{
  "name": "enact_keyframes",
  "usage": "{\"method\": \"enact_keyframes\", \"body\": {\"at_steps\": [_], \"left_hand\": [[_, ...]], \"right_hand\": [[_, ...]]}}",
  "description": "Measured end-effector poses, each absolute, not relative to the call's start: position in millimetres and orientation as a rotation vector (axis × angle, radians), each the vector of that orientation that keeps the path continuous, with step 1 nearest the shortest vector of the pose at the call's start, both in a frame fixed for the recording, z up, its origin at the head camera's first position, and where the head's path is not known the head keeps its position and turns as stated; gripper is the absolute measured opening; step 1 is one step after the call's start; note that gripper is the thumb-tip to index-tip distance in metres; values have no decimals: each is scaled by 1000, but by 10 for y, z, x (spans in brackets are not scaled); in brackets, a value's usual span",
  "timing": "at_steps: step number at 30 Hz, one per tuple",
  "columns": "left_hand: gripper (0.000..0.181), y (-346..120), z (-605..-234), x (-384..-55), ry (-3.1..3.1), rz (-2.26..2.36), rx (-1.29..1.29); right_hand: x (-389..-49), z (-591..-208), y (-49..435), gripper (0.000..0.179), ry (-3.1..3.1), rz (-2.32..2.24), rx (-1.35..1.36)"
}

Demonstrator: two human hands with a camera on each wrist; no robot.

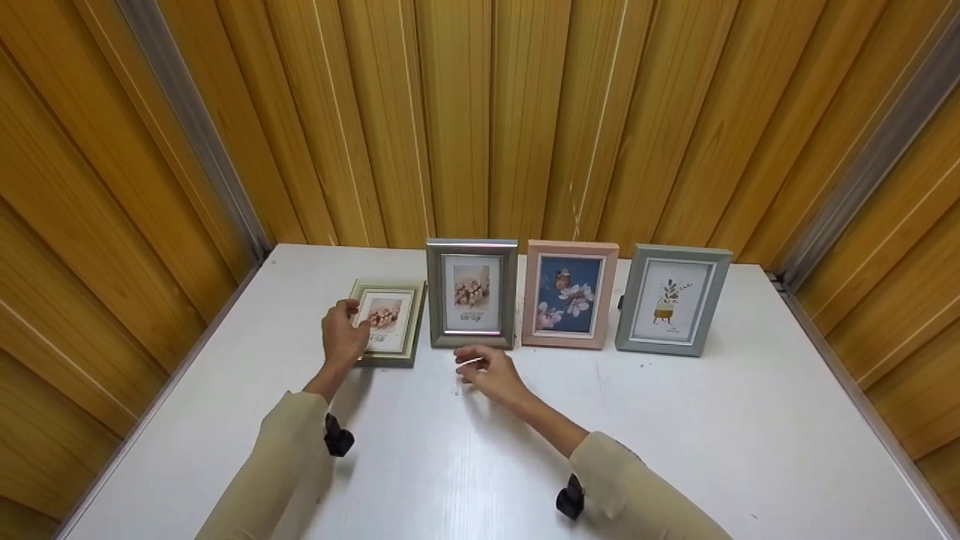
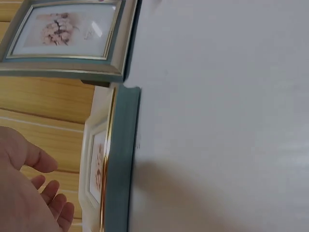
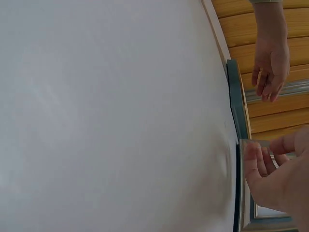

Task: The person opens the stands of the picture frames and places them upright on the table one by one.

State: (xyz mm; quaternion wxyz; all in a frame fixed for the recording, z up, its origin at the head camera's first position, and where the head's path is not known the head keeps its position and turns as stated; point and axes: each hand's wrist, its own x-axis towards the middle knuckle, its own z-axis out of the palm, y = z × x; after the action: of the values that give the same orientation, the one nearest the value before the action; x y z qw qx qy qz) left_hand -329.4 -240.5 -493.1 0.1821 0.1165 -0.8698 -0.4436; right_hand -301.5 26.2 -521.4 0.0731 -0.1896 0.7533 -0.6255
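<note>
A pale green and gold picture frame [image 1: 411, 330] with a pink flower print lies flat on the white table, face up. Above its left side hovers my left hand [image 1: 345, 335], fingers loosely bent and holding nothing; a gap separates hand [image 2: 34, 188] from frame [image 2: 120, 159] in the left wrist view. Beside it a grey-green picture frame [image 1: 510, 300] with a similar flower print stands upright. My right hand [image 1: 491, 375] is just in front of its lower edge, fingers relaxed and nothing between them. Whether a fingertip touches this frame [image 3: 245, 193] I cannot tell.
A pink picture frame [image 1: 611, 292] with a blossom print and a blue-grey picture frame [image 1: 718, 300] with a potted plant print stand upright to the right. The white table [image 1: 480, 465] extends toward me. Wood-look panels [image 1: 457, 112] close off the back and sides.
</note>
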Motion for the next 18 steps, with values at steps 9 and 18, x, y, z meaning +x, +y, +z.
{"method": "enact_keyframes", "body": {"at_steps": [9, 18], "left_hand": [[60, -2634, -5047, -3265, -2603, -1238, 442], [72, -2616, -5027, -3301, -2780, -1260, 475]], "right_hand": [[-2960, -5203, -131, 63, 2224, -1635, -680], [-3016, -5212, -329, 72, 2122, -1603, -613]]}}
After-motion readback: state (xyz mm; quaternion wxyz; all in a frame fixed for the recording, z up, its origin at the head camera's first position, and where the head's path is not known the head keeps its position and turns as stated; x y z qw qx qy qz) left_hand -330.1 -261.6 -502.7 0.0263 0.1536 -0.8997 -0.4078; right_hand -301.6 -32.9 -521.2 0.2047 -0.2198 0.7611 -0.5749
